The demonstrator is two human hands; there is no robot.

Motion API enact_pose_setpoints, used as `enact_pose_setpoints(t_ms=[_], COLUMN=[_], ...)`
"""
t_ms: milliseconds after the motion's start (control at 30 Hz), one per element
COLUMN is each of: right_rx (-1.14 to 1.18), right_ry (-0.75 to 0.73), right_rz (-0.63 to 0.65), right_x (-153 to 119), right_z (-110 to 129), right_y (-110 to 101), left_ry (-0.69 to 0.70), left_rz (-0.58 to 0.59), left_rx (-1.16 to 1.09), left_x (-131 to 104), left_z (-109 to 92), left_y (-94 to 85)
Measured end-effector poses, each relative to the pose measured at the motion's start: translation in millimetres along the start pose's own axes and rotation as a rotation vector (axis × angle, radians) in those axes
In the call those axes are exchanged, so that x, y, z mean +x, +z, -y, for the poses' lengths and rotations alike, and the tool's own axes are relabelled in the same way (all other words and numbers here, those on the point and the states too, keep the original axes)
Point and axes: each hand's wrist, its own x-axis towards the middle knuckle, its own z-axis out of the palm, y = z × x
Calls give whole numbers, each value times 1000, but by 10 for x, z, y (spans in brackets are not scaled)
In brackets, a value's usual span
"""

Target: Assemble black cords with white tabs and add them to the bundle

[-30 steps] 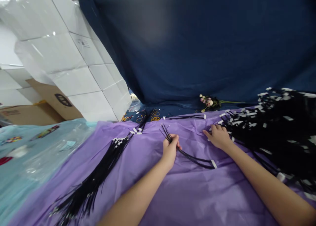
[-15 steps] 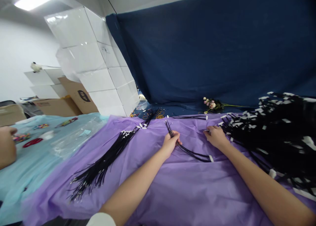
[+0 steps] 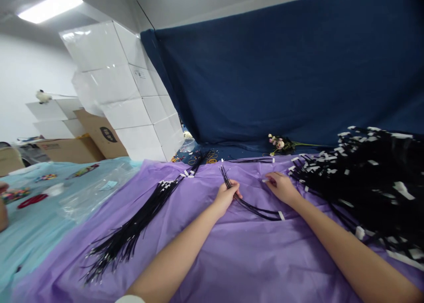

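Observation:
My left hand (image 3: 226, 198) is closed around a thin bundle of black cords (image 3: 258, 211). Their loose ends stick up above my fingers, and the other end, with a white tag (image 3: 281, 215), curves away to the right over the purple cloth. To the right, my right hand (image 3: 280, 187) is raised a little, its fingertips pinched on a small white strip (image 3: 265, 180). It does not touch the bundle. Left of my hands lies a larger row of black cords (image 3: 142, 217) with white tags at its top end.
A big heap of black cords with white tags (image 3: 371, 183) fills the right side. Artificial flowers (image 3: 280, 143) lie at the back below a blue curtain (image 3: 265, 82). White boxes (image 3: 132, 117) are stacked at back left. Another person's hand (image 3: 2, 210) shows at the left edge.
My right hand has moved left, away from the cord heap, with the white strip at its fingertips. My left hand keeps its hold. The other person's hand has slid mostly out of view.

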Motion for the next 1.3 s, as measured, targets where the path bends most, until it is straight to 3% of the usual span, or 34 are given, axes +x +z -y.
enact_pose_setpoints(t_ms=[167, 400, 600, 1300], right_rx=[5, -366, -431, -522], right_ry=[-22, 162, 83, 85], right_rz=[-28, 111, 152, 154], right_x=[-23, -99, -85, -79], right_z=[51, 139, 193, 327], right_y=[-43, -91, -142, -157], left_ry=[0, -29, -31, -36], left_rz=[27, 41, 56, 54], left_rx=[-6, 10, 23, 68], left_x=[-12, -7, -36, -83], left_z=[0, 25, 0, -30], left_y=[-17, -45, -41, -42])
